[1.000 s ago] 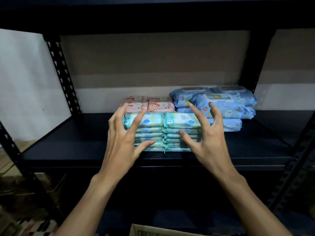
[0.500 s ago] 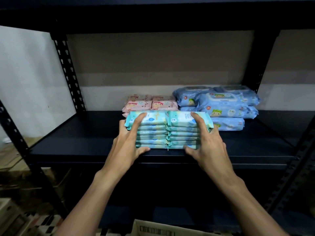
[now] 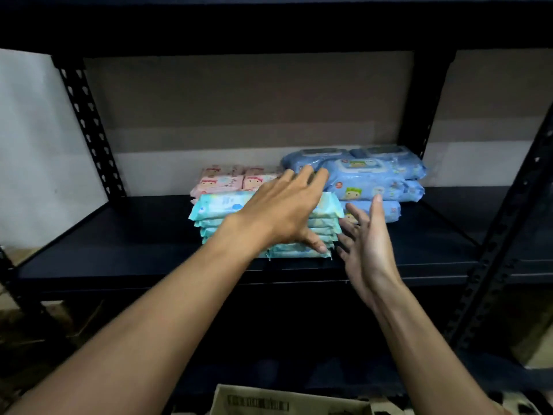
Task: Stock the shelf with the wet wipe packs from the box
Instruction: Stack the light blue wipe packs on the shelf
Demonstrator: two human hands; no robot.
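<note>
Lying flat at the front edge of the shelf (image 3: 119, 250), the teal wet wipe packs (image 3: 221, 206) are pointing their long axis left to right. The left hand (image 3: 284, 208) is resting across their top, fingers straight; the right hand (image 3: 368, 244) is hovering released beside their right end.

Teal packs (image 3: 215, 209): two stacks side by side, number per stack partly hidden. Pink packs (image 3: 220, 184): four showing. Blue packs (image 3: 368, 181): at least five. Box (image 3: 269, 402): one.
</note>
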